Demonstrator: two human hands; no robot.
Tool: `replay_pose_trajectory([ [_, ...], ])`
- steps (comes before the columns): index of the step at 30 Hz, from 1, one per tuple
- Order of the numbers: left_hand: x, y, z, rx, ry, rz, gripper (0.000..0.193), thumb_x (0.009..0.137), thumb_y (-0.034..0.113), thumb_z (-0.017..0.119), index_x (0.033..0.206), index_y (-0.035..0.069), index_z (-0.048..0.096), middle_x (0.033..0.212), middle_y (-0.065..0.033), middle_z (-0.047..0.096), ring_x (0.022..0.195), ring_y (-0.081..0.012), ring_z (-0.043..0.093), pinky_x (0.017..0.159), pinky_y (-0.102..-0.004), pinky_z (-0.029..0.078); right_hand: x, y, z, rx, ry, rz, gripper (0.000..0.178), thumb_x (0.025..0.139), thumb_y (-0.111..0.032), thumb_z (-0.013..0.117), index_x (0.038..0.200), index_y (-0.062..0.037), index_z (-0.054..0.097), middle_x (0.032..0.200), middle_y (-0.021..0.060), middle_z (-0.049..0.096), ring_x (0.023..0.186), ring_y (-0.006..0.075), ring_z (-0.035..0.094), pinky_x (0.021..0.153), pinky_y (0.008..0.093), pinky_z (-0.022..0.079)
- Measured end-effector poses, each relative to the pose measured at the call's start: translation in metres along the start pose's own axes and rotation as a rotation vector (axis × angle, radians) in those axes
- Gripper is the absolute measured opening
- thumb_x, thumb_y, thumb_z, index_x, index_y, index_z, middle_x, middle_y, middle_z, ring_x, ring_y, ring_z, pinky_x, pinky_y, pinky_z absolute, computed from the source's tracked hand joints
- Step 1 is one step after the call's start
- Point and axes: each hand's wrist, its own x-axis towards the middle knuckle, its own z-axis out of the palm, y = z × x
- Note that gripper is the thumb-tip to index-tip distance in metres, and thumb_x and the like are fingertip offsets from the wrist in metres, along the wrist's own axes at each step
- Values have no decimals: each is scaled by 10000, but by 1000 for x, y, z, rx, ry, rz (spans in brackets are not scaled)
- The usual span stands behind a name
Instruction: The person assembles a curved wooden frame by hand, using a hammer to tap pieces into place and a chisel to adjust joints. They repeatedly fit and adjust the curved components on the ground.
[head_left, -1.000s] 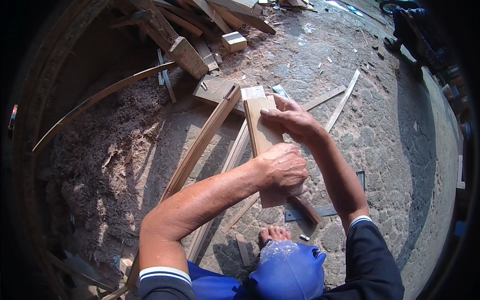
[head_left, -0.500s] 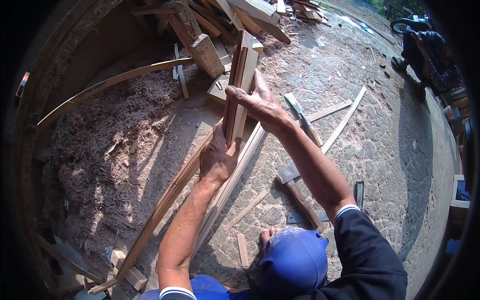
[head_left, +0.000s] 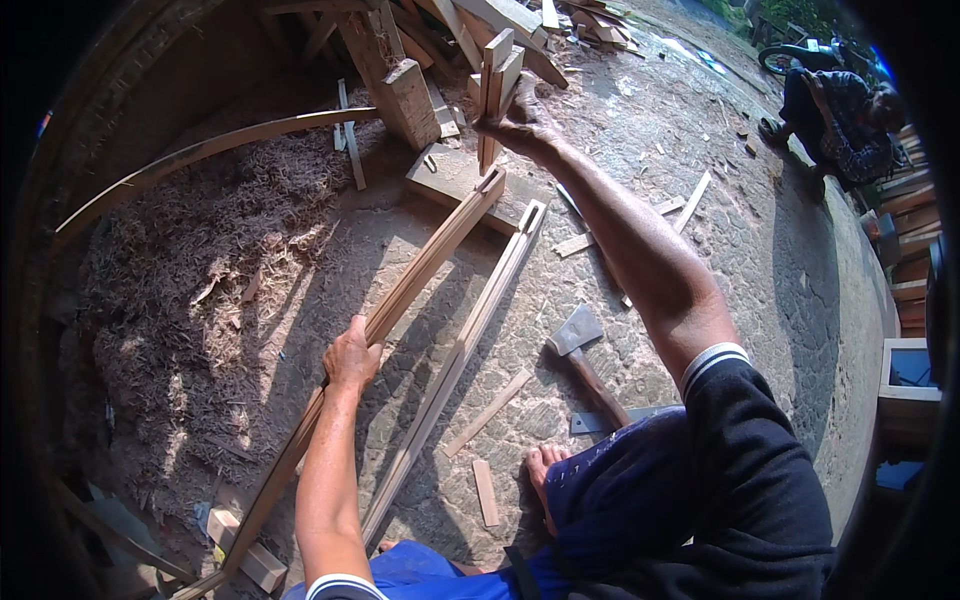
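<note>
My right hand (head_left: 525, 122), at arm's length near the top, is closed around a short grooved wooden board (head_left: 502, 78) held upright. Below its lower end lies the slotted end of a long grooved wooden rail (head_left: 415, 275); whether they touch I cannot tell. My left hand (head_left: 350, 358) is wrapped around this rail about midway along. The rail's far end sits over a thick wooden block (head_left: 445, 178), and its near end runs down to the lower left. A second long rail (head_left: 450, 370), also slotted at its end, lies to the right, roughly parallel.
A hatchet (head_left: 578, 332) lies on the ground right of the rails, beside a flat metal strip (head_left: 588, 423). Thin offcuts (head_left: 485, 492) are scattered about. Wood shavings (head_left: 220, 300) heap up at left. Another person (head_left: 845, 120) bends over at the far right near a motorbike (head_left: 785, 58).
My left hand has let go of the short board and taken hold of the long rail, lower left. My right hand has carried the board farther away, uncovering the rails' slotted ends.
</note>
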Motion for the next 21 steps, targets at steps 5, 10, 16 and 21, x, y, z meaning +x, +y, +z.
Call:
replay_pose_trajectory([
  [5, 5, 4, 5, 57, 55, -29, 407, 833, 258, 771, 1142, 102, 556, 967, -225, 749, 951, -458, 717, 835, -559, 551, -16, 16, 10, 192, -37, 184, 809, 785, -197, 860, 1371, -50, 321, 1264, 143, 596, 1139, 197, 596, 1001, 314, 482],
  [10, -1, 9, 2, 40, 73, -26, 376, 843, 264, 773, 1107, 106, 557, 969, -221, 749, 944, -460, 716, 818, -565, 547, -38, 4, 13, 31, 8, 217, 848, 806, -181, 833, 1446, -46, 295, 1340, 160, 588, 1210, 223, 588, 1052, 327, 454],
  [16, -1, 11, 0, 60, 48, -49, 389, 849, 282, 784, 1115, 108, 560, 960, -209, 752, 940, -448, 720, 811, -554, 551, -43, 3, 17, 45, -24, 157, 820, 827, -178, 817, 1432, -68, 276, 1331, 160, 585, 1236, 200, 564, 1064, 319, 429],
  [21, -1, 12, -1, 56, 33, -56, 395, 843, 263, 787, 1117, 97, 555, 959, -205, 750, 934, -446, 721, 807, -549, 552, -38, 4, 15, 68, -49, 231, 772, 814, -192, 826, 1382, -55, 321, 1274, 168, 601, 1180, 209, 585, 1016, 334, 461],
])
